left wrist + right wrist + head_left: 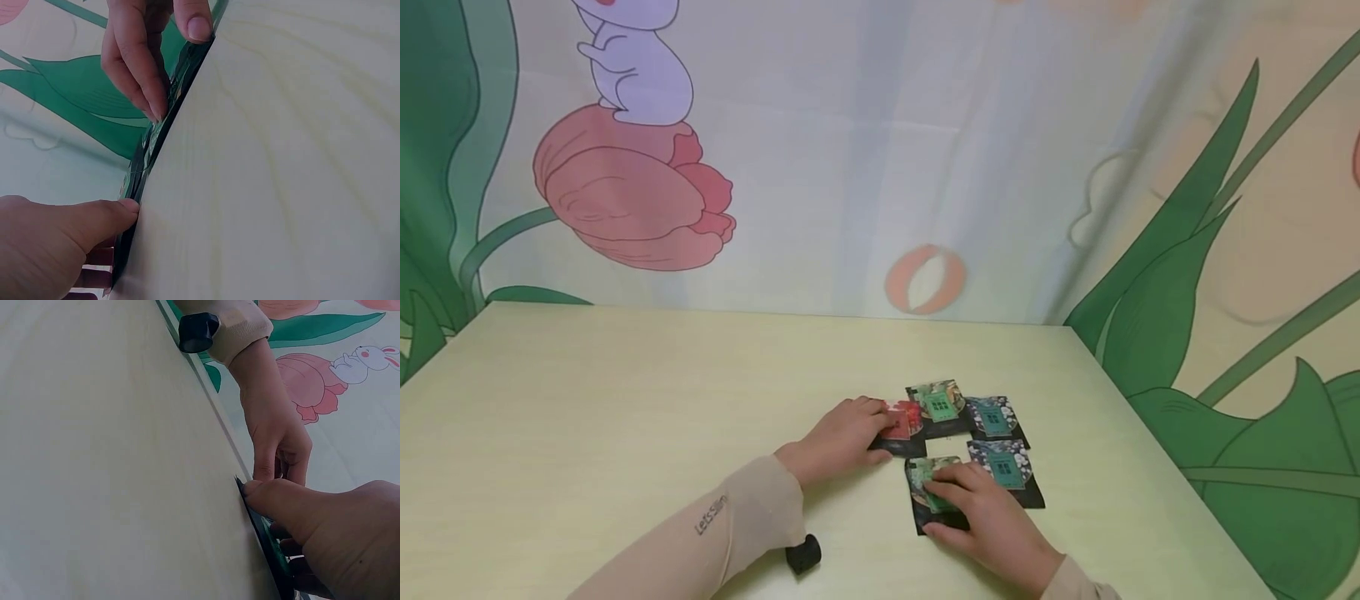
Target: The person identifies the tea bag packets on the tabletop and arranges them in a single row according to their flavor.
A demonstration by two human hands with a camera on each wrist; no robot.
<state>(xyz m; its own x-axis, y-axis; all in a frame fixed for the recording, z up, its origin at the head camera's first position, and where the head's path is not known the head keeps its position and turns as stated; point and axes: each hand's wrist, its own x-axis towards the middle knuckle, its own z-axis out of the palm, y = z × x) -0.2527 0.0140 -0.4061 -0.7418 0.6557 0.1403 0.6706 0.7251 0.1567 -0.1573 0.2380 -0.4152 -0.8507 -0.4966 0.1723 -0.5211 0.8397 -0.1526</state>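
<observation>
Small flat black sachets with printed floral fronts lie close together on the table. My left hand (842, 437) rests at the left side of a red-labelled sachet (904, 425), fingers on its face and thumb at its lower edge. Nearer to me, my right hand (992, 517) touches a green-labelled sachet (925, 483), covering part of it. Another green-labelled sachet (938, 407) lies behind, beside a blue-flowered sachet (994, 418). A second blue-flowered sachet (1003, 465) is just beyond the right hand. In the left wrist view the sachets (150, 147) show edge-on.
The pale wooden table (625, 400) extends left and behind the sachets. A printed cloth (820, 167) with a rabbit, flowers and leaves hangs behind it. A black device (197, 332) sits at the left wrist, by the sleeve cuff.
</observation>
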